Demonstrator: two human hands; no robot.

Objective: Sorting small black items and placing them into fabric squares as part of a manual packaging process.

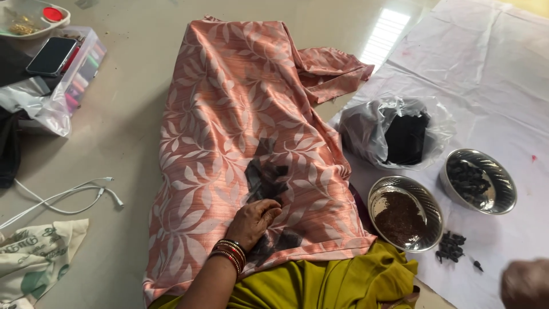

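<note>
A smooth beige floor (131, 131), seen from above, with a person seated on it and a white sheet (486, 68) spread along one side. Farthest from the working hand, at the upper far corner — a clear plastic box (86, 63) with a dark phone (51, 55) lying on its lid, and a shallow tray (31, 20) holding a red lid and small golden pieces. Nearer, a white cable (68, 197) loops across the floor beside a printed cloth bag (34, 260).

Centre: a pink leaf-patterned cloth (240, 131) draped lengthwise over the person's lap and legs, olive-green fabric (320, 283) showing below its near edge. The left hand (254, 220), bangles at the wrist, rests on this cloth with fingers curled loosely downward — pressing rather than gripping; whether anything lies under the fingers cannot be told. A dark stained patch (266, 177) on the cloth sits just beyond the fingertips.

Beyond the hand, on the sheet: a steel bowl (426, 200) of brown granular material, a second steel bowl (503, 177) of black pieces, a small heap of black pieces (450, 247) near the first bowl, and a clear plastic bag (394, 131) holding a dark block. The right hand (525, 284) is blurred at the frame's lower corner; its grip cannot be judged.
</note>
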